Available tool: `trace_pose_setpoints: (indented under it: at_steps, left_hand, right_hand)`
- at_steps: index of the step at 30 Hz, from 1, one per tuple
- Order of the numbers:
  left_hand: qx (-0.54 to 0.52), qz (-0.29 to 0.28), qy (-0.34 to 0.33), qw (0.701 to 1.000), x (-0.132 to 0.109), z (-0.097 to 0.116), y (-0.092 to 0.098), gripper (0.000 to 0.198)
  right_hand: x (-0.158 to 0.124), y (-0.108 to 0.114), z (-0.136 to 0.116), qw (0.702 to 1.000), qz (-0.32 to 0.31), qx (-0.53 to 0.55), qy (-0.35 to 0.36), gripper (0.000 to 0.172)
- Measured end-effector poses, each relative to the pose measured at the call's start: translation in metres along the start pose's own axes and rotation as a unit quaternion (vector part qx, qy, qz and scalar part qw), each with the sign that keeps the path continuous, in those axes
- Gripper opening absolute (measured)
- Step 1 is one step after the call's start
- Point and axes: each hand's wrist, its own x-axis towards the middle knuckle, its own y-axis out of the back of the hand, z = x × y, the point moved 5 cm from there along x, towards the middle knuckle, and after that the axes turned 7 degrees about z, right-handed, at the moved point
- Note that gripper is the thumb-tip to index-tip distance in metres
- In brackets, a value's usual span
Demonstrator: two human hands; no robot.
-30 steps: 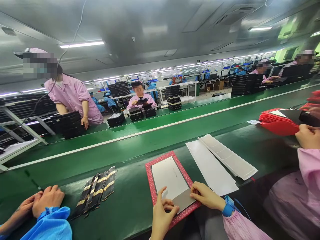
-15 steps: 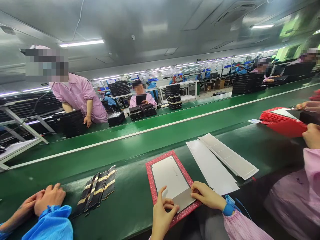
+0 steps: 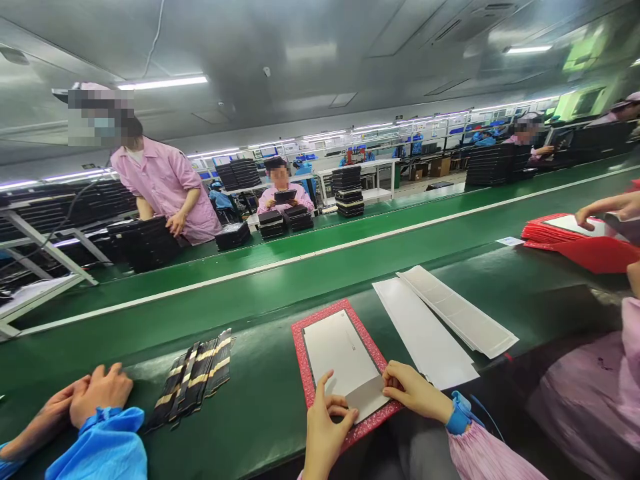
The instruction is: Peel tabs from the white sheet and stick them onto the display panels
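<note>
A flat silver-white panel [image 3: 333, 347] with dark edges rests on a red foam pad [image 3: 297, 347], tilted slightly in view. Across the panel's near end lies a thin grey strip [image 3: 369, 393], apparently a film or sticker. My left hand [image 3: 326, 423] is at the strip's near-left corner, thumb and a finger pinched on it and the index finger raised. At the opposite corner, on the right, my right hand [image 3: 413, 393] pinches the strip with curled fingers. A blue band circles my right wrist. What lies under the fingertips is hidden.
Left of the pad lie several black strips with gold bands [image 3: 193, 380]. White label sheets [image 3: 423, 333] lie to the right. A co-worker's clasped hands [image 3: 95, 397] rest at far left. At right, another person's hand [image 3: 607, 210] is over red-wrapped panels [image 3: 565, 243]. A green conveyor [image 3: 280, 277] runs beyond.
My hands and the strip hold almost still. Across the conveyor, the seated person has lowered a black panel, and the standing person has shifted. At right, a co-worker's hand has moved over the red stack.
</note>
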Motion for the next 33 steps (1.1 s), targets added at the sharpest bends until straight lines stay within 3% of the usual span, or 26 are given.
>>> trace_pose_setpoints:
  at_steps: [12,33]
  left_hand:
    - [0.003,-0.021,-0.014,1.0,-0.0015,0.0045,0.0016,0.072]
    - [0.018,-0.044,-0.026,0.999,-0.0006,0.0018,0.0013,0.074]
  right_hand:
    - [-0.0008,0.0087,0.0005,0.998,-0.069,0.009,0.013,0.025]
    - [-0.0015,0.0076,0.0046,0.997,-0.07,0.013,0.012,0.024]
